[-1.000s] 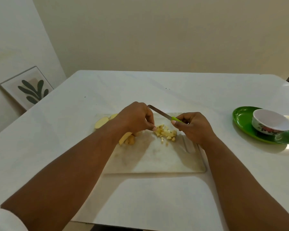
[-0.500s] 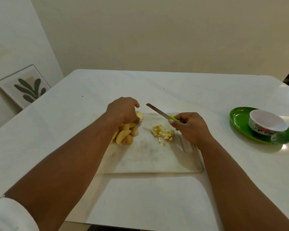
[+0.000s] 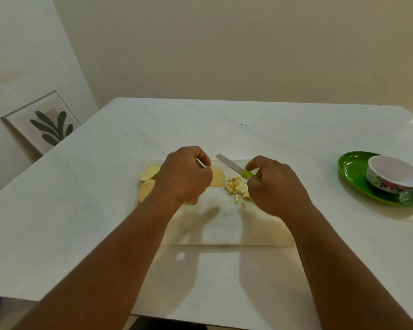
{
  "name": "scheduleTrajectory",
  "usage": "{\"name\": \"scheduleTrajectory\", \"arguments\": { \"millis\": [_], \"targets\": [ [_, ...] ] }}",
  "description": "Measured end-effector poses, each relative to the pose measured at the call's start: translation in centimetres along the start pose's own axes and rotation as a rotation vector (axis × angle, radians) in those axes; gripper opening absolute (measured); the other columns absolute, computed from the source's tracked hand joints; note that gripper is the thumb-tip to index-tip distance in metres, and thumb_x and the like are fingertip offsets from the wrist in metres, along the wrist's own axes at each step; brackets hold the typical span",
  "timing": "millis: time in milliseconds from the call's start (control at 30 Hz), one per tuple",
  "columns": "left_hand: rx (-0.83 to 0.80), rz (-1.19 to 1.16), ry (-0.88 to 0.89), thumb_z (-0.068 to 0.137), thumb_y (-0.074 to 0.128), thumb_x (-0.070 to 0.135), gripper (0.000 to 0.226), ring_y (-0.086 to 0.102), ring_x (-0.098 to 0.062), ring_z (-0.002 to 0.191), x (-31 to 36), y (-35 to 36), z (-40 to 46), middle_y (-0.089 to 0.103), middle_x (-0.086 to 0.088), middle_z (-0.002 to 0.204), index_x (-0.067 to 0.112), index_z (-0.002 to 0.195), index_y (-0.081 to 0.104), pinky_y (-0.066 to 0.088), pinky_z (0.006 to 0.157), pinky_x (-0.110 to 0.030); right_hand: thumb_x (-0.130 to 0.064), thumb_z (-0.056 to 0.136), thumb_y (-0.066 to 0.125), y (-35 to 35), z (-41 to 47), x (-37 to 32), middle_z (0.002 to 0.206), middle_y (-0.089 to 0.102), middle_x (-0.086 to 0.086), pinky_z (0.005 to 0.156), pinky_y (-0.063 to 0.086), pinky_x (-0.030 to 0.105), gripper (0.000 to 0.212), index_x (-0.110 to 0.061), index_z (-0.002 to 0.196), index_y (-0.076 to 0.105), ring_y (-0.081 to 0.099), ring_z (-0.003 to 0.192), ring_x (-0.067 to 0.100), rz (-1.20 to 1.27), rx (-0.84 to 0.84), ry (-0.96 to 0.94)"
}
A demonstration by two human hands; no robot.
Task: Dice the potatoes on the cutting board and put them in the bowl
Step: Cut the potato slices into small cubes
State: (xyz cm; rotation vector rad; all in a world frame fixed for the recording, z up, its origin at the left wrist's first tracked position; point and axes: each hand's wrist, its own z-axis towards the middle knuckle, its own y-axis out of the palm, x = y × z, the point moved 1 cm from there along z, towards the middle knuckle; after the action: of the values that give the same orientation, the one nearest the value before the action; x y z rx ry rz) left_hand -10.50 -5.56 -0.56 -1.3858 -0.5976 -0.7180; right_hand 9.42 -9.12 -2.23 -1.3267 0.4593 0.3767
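**Potato slice pinched in left hand, knife gripped in right**

Potato slice [image 3: 217,176], round and pale, held at the left hand's [image 3: 185,176] fingertips, sticking out to that hand's right over the cutting board [image 3: 224,225]. Left fingers curled tight around it, thumb on top. More potato slices [image 3: 148,182] lying just left of and partly under the left hand, on the board's far left corner. Whether the held slice touches the board: cannot tell.

Right hand [image 3: 275,186] closed round the knife [image 3: 236,169] by its green handle, blade pointing up and left toward the left hand, tip close to the left thumb but apart from it. Blade raised clear of the diced potato [image 3: 236,186], a small heap just left of the right hand's knuckles, between the two hands.

Bowl [image 3: 395,177], white inside with a flower pattern outside, well off to the right of the right hand, sitting on a green plate [image 3: 353,170]. Both on the white table [image 3: 81,210]. Framed leaf print [image 3: 43,123] leaning against the wall, far left of the left hand.
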Motion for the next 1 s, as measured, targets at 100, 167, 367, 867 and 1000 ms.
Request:
{"name": "scheduleTrajectory", "arguments": {
  "millis": [100,167,367,867,1000],
  "targets": [
    [-0.056,-0.015,-0.026,0.080,0.060,0.016,0.016,0.074,-0.009,0.067,-0.7,0.1,-1.5,0.073,0.010,0.067,0.030,0.086,0.060,0.063,0.065,-0.044,-0.019,0.082,0.051,0.1,-3.9,-1.5,0.086,0.062,-0.001,0.065,0.044,0.034,0.020,-0.027,0.100,0.052,0.057,0.078,0.025,-0.108,0.067,-0.039],
    [-0.101,0.072,-0.014,0.080,0.058,0.016,0.017,0.073,-0.010,0.070,-1.2,0.4,-2.4,0.073,0.008,0.068,0.031,0.087,0.058,0.062,0.068,-0.041,-0.018,0.085,0.049,0.8,-6.4,-2.0,0.086,0.058,-0.003,0.062,0.044,0.034,0.017,-0.027,0.099,0.049,0.056,0.074,0.021,-0.131,0.045,-0.045],
    [-0.184,0.255,0.038,0.089,0.062,0.026,0.008,0.069,-0.011,0.073,-1.5,1.0,-3.4,0.068,0.011,0.079,0.030,0.095,0.063,0.057,0.067,-0.032,-0.019,0.087,0.049,2.4,-8.7,-0.8,0.079,0.052,-0.009,0.054,0.033,0.021,0.013,-0.028,0.097,0.046,0.050,0.066,0.010,-0.163,0.047,-0.041],
    [-0.611,0.427,0.171,0.087,0.081,0.037,0.051,0.071,-0.008,0.069,-2.8,-1.7,-2.0,0.068,0.011,0.076,0.048,0.132,0.059,0.060,0.073,-0.032,-0.017,0.084,0.052,2.8,-9.3,-1.0,0.072,0.048,-0.010,0.055,0.033,0.024,0.015,-0.028,0.093,0.048,0.046,0.062,0.009,-0.169,0.072,-0.062],
    [-0.614,0.630,0.267,0.095,0.069,0.047,0.052,0.057,0.003,0.060,-2.1,-1.2,-1.9,0.058,0.019,0.086,0.048,0.145,0.053,0.044,0.065,-0.022,-0.015,0.084,0.052,2.5,-8.6,-0.5,0.073,0.050,-0.010,0.055,0.037,0.025,0.014,-0.026,0.092,0.049,0.049,0.064,0.009,-0.201,0.068,-0.021]
  ]
}}
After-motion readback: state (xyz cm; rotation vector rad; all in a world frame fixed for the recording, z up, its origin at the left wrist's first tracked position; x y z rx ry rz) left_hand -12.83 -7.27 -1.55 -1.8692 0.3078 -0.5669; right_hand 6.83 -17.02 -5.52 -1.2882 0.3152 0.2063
